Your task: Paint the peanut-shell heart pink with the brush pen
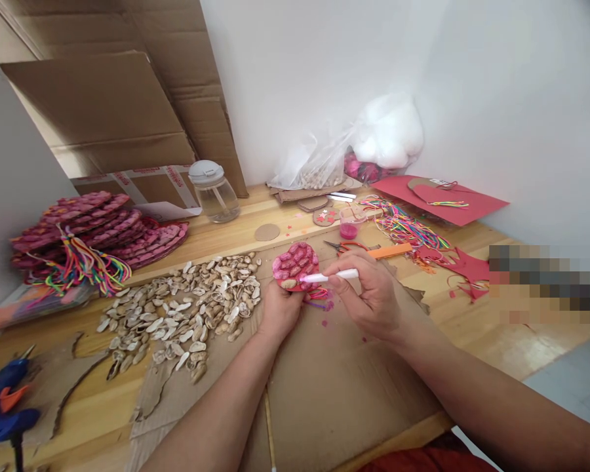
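Observation:
My left hand (282,308) grips the lower edge of a small round craft piece (295,262) covered in pink-painted peanut shells. One shell at its lower edge is still a plain tan. A white marker-like pen (337,276) is pinched in my right hand (373,295), its pink tip touching the piece beside that tan shell. Coloured cords (317,303) hang below the piece, partly hidden by my left hand. Both hands are over a cardboard sheet (354,387) with pink paint spots.
Loose peanut shells (187,308) spread left of my hands. A glue gun (7,400), stacked pink pieces with tassels (93,229) and a water bottle (214,193) stand further left. Pliers (347,247), a pink paint cup (348,229), coloured cords (408,223) and red paper (476,196) lie beyond my right hand.

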The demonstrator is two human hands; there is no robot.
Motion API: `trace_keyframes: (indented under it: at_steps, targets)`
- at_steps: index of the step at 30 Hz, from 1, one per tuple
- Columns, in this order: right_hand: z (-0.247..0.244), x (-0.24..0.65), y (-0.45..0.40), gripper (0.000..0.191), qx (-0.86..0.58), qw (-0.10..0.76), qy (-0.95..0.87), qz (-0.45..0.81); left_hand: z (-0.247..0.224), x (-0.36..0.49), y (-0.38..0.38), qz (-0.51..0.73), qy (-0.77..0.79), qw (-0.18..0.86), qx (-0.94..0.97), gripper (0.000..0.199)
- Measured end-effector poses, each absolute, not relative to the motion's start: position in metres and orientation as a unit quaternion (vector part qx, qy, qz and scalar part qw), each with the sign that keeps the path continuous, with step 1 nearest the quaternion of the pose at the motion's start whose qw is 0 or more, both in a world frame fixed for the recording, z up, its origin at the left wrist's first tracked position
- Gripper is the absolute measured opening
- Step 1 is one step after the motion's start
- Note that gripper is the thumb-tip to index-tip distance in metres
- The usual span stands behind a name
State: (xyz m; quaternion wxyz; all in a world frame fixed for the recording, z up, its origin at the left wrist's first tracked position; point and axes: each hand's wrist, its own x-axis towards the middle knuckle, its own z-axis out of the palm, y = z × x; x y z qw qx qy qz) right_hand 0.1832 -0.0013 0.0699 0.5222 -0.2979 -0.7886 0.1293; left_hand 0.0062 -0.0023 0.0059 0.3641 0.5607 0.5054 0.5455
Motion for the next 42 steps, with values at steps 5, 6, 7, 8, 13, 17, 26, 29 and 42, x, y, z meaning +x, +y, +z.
trace_keyframes:
  at_steps: [5,6,7,8,13,17,26,29,42]
  targets:
    - [0.07,0.185,0.0,0.01,-0.308,0.532,-0.774,0.153,0.006,0.006,-0.003,0.548,0.512,0.369,0.548,0.015]
    - [0.07,0.185,0.0,0.01,-0.299,0.527,-0.779,0.159,0.007,0.006,-0.003,0.547,0.514,0.367,0.55,0.016]
    - [0.07,0.185,-0.001,0.01,-0.291,0.522,-0.785,0.162,0.007,0.006,-0.003,0.546,0.514,0.366,0.552,0.017]
    - [0.07,0.185,0.0,0.01,-0.287,0.519,-0.789,0.161,0.008,0.006,-0.003,0.546,0.513,0.367,0.552,0.017]
    - [0.067,0.186,0.002,0.01,-0.313,0.541,-0.765,0.158,0.012,0.007,-0.004,0.543,0.511,0.384,0.544,0.019]
    - [0.066,0.186,0.002,0.011,-0.278,0.538,-0.776,0.178,0.012,0.006,-0.004,0.55,0.503,0.382,0.546,0.015]
    - [0.066,0.186,0.004,0.011,-0.29,0.541,-0.769,0.178,0.01,0.006,-0.003,0.557,0.494,0.401,0.533,0.014]
    - [0.067,0.185,0.003,0.011,-0.278,0.532,-0.783,0.166,0.011,0.007,-0.003,0.563,0.485,0.405,0.533,0.012]
    - [0.064,0.187,0.004,0.01,-0.316,0.55,-0.759,0.147,0.014,0.006,-0.005,0.553,0.486,0.397,0.548,0.006]
